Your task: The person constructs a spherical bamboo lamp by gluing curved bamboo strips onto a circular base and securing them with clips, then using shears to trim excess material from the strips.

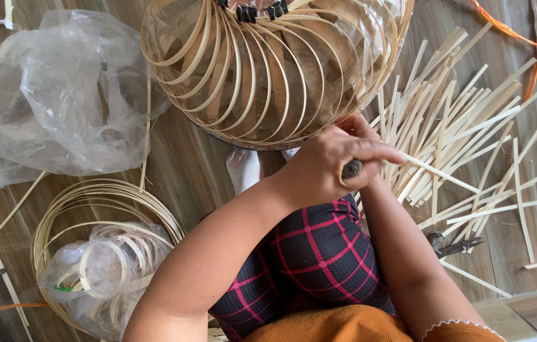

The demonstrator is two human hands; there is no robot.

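While the left hand (pixel 328 168) was closed around a dark tool handle (pixel 352 168), a thin bamboo strip (pixel 442 174) ran rightward from its fingers. Right hand (pixel 357 126): mostly hidden behind the left; grip not discernible. Bamboo frame (pixel 268 69): far side, just beyond both hands. Loose strips (pixel 464 126): right. Plastic bag (pixel 59 95): far left. Coiled hoops (pixel 100 202): near left.
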